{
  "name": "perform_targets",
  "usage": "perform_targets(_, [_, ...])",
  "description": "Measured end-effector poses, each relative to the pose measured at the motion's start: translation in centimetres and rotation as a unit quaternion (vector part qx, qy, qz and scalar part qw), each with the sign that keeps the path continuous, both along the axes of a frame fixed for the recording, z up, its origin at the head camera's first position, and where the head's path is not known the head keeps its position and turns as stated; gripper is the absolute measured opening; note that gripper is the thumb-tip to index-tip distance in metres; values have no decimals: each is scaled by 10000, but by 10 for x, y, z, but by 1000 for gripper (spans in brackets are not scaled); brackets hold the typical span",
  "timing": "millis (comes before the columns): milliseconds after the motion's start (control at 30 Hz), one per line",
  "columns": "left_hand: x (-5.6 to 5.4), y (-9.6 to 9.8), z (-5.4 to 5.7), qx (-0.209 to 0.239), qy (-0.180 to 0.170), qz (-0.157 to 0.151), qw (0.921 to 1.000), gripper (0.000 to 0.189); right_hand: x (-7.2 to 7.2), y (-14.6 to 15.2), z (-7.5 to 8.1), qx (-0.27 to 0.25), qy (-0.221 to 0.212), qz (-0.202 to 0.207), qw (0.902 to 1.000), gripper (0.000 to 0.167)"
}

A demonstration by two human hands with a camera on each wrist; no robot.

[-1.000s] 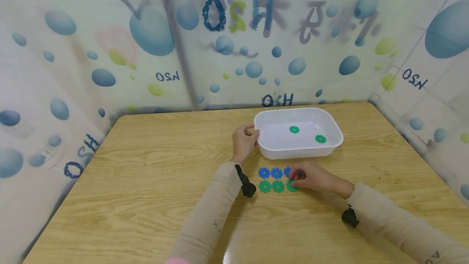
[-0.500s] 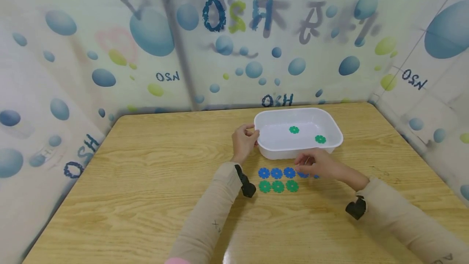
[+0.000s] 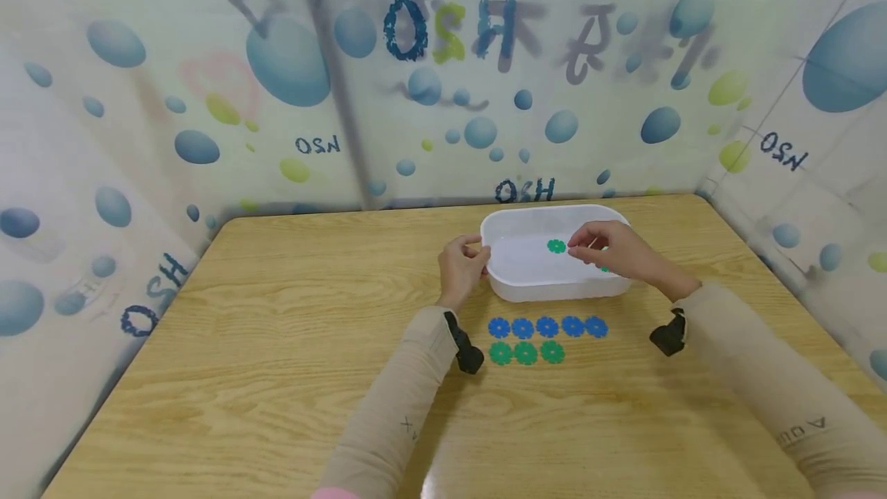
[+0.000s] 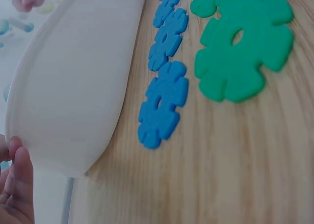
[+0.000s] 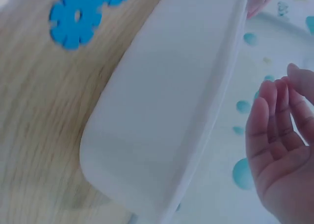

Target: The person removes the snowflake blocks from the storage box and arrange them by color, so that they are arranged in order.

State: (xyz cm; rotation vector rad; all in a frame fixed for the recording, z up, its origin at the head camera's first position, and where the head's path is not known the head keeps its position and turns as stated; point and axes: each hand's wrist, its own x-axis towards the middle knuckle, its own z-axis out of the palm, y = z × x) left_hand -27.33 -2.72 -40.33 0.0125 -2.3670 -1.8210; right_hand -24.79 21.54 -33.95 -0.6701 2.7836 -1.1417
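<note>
My left hand (image 3: 459,272) pinches the left rim of a white plastic tub (image 3: 547,290), thumb outside; in the left wrist view its fingertips (image 4: 22,160) sit at the tub's rim. My right hand (image 3: 617,249) is over the right part of the tub, its fingers bent loosely with the thumb near them and nothing between them in the right wrist view. Inside the tub lie a green snowflake-shaped plastic disc (image 3: 557,246) and another green one, mostly hidden behind my right hand. In front of the tub, several blue snowflake discs (image 3: 547,327) form a row.
Three green snowflake discs (image 3: 526,353) lie in a second row nearer me, lined up under the left end of the blue row. The wooden table (image 3: 312,306) meets a bubble-patterned wall covering (image 3: 450,122) behind the tub.
My right hand has left the third green disc in the near row and moved up and away to above the tub, uncovering the blue row. My left hand has stayed on the rim.
</note>
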Motion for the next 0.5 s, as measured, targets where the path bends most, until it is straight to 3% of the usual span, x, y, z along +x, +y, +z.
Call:
perform_targets(200, [-1,0,-1,36,-35,-15,10000,28,-24,11,-8,306,-234,-331,9987,19])
perform_targets(500, [-1,-1,0,4,-40,-19,10000,28,-44,18,-27,933,-668,-821,9900,25])
